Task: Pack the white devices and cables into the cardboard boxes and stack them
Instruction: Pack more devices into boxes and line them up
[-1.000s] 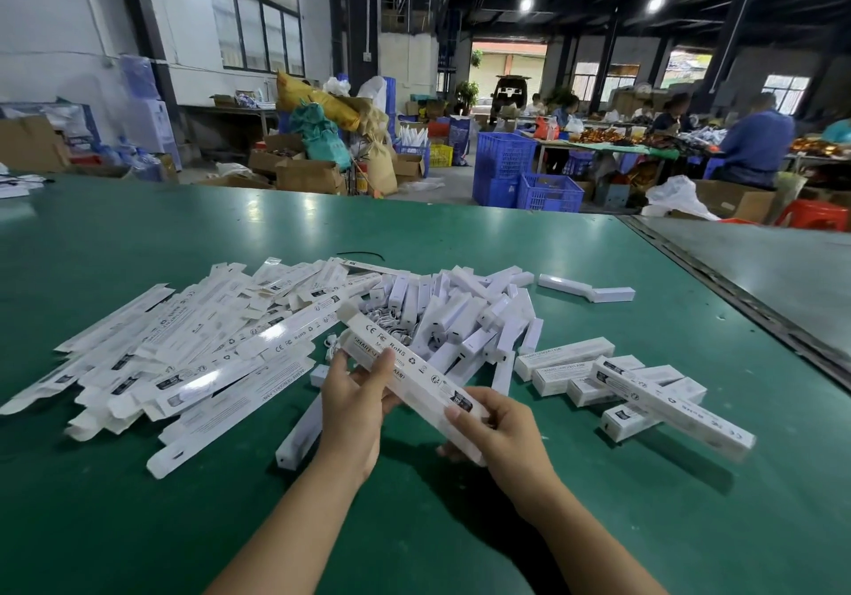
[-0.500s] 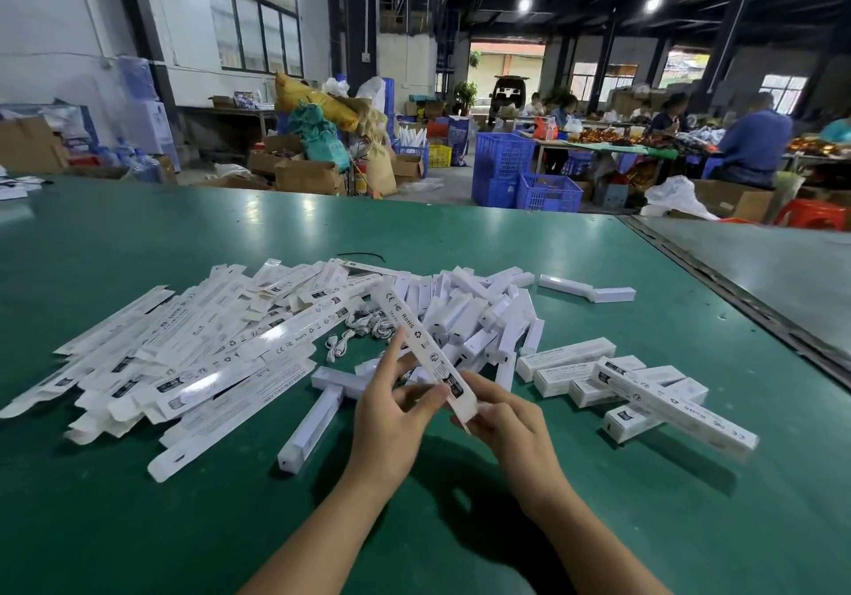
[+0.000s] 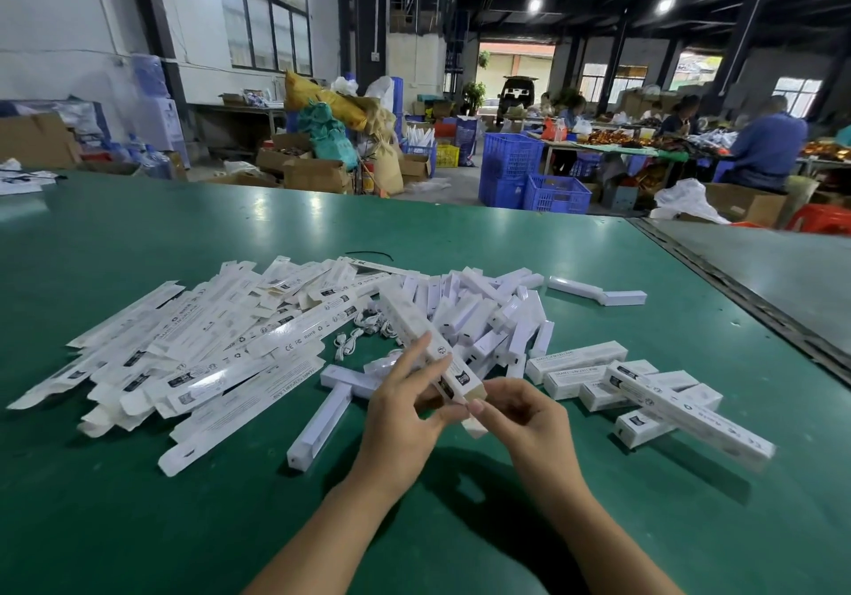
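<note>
A long white printed box (image 3: pixel 416 332) points away from me, its near end open toward me. My left hand (image 3: pixel 405 403) holds it near that end, index finger stretched along its side. My right hand (image 3: pixel 520 415) pinches the flap at the open end. Flat unfolded boxes (image 3: pixel 198 346) lie heaped at the left. A pile of white devices (image 3: pixel 483 313) sits behind the hands, with white cables (image 3: pixel 364 332) beside it. One device (image 3: pixel 322 419) lies alone left of my left hand. Packed boxes (image 3: pixel 640 387) are stacked at the right.
The green table (image 3: pixel 138 502) stretches wide around the piles; a metal seam (image 3: pixel 737 290) runs along its right side. A black cable tie (image 3: pixel 368 254) lies beyond the heap. Blue crates, cartons and seated people fill the hall behind.
The box has swung from lying crosswise to pointing away from me, its open end now facing me. Both hands have come together at that near end.
</note>
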Motion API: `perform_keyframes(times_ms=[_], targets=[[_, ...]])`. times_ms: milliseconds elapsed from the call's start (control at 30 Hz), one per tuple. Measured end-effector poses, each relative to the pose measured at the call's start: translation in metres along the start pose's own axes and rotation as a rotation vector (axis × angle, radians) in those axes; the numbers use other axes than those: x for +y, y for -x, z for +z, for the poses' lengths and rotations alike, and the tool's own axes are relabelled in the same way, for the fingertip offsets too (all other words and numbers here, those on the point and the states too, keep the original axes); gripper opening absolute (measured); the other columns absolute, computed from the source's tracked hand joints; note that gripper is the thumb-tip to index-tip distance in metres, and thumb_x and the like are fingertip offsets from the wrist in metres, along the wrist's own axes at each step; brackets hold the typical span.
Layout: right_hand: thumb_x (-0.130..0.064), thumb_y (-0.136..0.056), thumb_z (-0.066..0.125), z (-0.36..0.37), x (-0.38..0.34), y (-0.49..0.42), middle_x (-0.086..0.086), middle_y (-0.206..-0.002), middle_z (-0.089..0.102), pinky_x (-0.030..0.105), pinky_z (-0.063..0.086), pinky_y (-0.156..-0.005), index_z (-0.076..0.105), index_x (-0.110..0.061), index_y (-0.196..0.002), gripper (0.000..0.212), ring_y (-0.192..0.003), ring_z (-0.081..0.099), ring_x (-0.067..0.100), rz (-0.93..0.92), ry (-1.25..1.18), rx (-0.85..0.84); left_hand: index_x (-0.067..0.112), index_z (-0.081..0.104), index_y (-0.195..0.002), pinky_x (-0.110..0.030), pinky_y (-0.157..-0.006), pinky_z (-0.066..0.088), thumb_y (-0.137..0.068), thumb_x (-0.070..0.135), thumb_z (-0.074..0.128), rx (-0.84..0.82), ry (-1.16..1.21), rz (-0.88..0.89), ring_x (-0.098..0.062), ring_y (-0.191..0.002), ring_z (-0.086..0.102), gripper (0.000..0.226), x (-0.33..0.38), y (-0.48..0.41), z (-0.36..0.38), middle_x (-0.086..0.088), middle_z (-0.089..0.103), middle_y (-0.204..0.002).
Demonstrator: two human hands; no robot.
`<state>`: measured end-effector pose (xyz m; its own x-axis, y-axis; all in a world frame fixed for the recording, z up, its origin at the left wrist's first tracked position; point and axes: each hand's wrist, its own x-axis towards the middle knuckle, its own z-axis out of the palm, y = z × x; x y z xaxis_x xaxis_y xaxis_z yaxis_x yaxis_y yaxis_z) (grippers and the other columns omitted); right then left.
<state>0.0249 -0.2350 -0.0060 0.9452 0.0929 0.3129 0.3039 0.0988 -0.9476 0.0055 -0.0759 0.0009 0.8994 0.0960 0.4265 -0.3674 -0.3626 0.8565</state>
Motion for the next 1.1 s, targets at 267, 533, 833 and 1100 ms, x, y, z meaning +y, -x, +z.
perform_keyframes(times_ms=[267,533,833,1100], targets=[[0.005,-0.088,0.066,-0.005,-0.003,0.001,0.002,-0.086,0.076,0.020,0.053,-0.069,0.074,-0.017,-0.085,0.024,-0.074,0.070,0.012,-0.057,0.086,-0.044,0.036,0.066,-0.111,-0.026,-0.098,0.053,-0.081,0.014,0.082,-0.036,0.054,0.024,-0.006,-0.121,0.061,0.040,0.002,0.003,-0.005,0.022,0.050,-0.142],[0.007,-0.082,0.072,-0.003,-0.004,0.004,-0.010,-0.100,0.074,0.021,0.055,-0.073,0.064,-0.014,-0.081,0.022,-0.081,0.072,0.012,-0.131,0.200,-0.067,0.019,0.066,-0.110,-0.013,-0.090,0.050,-0.086,0.003,0.074,-0.094,0.144,0.024,0.001,-0.109,0.066,0.030,0.001,0.003,-0.003,0.006,0.060,-0.138],[0.008,-0.080,0.061,-0.010,-0.006,0.002,-0.007,-0.096,0.070,0.020,0.054,-0.074,0.064,-0.018,-0.085,0.027,-0.112,0.064,0.008,-0.451,0.419,-0.176,0.033,0.068,-0.080,-0.025,-0.089,0.056,-0.071,0.033,0.088,-0.059,0.280,0.012,-0.011,-0.104,0.071,0.022,-0.005,-0.001,-0.005,0.017,0.070,-0.121],[-0.012,-0.078,0.081,-0.010,-0.010,0.002,-0.030,-0.106,0.065,0.018,0.052,-0.076,0.063,-0.034,-0.105,0.039,-0.082,0.064,0.003,-0.439,0.614,-0.254,0.034,0.078,-0.089,-0.023,-0.083,0.057,-0.078,0.018,0.083,-0.067,0.375,0.007,-0.016,-0.100,0.073,0.020,-0.001,0.000,-0.006,0.009,0.076,-0.109]])
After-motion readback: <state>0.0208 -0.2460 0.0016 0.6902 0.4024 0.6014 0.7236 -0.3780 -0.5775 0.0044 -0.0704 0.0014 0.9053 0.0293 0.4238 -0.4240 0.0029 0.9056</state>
